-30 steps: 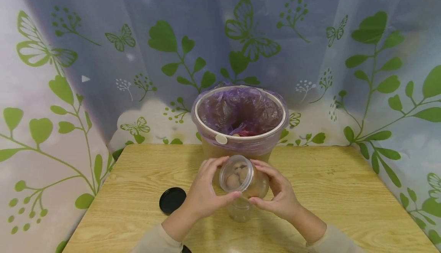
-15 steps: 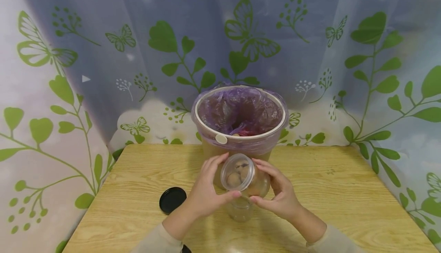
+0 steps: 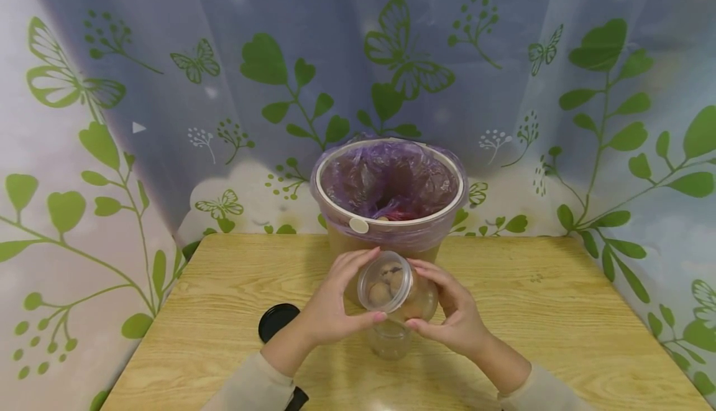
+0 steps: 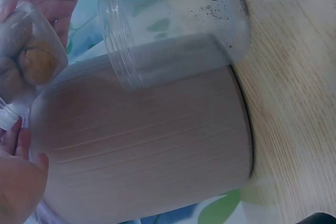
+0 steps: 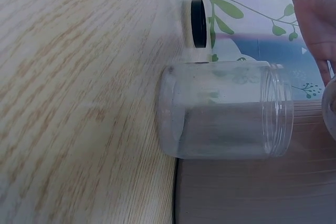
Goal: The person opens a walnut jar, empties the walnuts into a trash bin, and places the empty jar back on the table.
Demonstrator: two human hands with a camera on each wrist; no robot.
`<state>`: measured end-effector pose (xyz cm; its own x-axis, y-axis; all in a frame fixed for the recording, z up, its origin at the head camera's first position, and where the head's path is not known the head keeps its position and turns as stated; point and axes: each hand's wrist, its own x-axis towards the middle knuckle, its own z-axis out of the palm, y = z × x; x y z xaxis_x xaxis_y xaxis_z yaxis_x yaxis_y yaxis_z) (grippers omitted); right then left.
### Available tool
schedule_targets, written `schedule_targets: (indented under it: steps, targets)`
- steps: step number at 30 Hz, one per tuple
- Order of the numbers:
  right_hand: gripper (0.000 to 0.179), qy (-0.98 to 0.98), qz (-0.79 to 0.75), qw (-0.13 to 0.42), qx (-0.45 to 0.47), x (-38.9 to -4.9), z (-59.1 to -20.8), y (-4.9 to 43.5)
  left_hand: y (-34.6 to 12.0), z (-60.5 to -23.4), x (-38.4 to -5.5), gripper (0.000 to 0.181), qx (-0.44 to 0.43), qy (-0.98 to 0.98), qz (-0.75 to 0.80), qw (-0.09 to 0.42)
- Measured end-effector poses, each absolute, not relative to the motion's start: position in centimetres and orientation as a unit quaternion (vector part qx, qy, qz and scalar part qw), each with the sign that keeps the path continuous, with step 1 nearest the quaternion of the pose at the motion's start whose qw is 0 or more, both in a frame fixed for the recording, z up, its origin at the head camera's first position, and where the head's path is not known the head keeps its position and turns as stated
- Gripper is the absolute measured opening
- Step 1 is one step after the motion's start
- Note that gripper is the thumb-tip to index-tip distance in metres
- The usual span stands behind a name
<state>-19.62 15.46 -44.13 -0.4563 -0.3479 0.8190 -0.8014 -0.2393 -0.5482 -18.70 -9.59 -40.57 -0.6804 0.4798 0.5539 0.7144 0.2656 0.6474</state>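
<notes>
A clear jar (image 3: 423, 302) with several round brown walnut-like things (image 3: 381, 293) inside is held between both hands, tilted with its mouth toward the left. My left hand (image 3: 329, 313) grips it near the rim, thumb below and fingers above. On the jar's right side, my right hand (image 3: 462, 319) grips the body. Directly below stands a second clear jar (image 3: 390, 344), upright and without a lid. Dark specks show in its bottom in the left wrist view, where the held jar (image 4: 26, 51) is partly cut off.
Behind the jars stands a bin (image 3: 341, 237) lined with a purple bag, something red inside. A black lid (image 3: 278, 321) lies left on the wooden table (image 3: 537, 311). Another black object (image 3: 298, 398) is partly hidden by the left sleeve. A leaf-patterned curtain hangs behind.
The left hand's fingertips have shifted slightly along the rim, and the left forearm has moved a little left, uncovering more of the black object by the sleeve. The walnut-like things remain in the jar.
</notes>
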Motion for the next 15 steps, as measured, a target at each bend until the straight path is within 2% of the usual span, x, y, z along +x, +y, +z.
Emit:
schedule_targets:
  steps: [15]
  targets:
    - [0.072,-0.590,0.618,0.186,0.485,-20.02,-44.55,15.43,-9.00,-40.38,-18.27,0.092,-0.317,-0.819,-0.464,0.120]
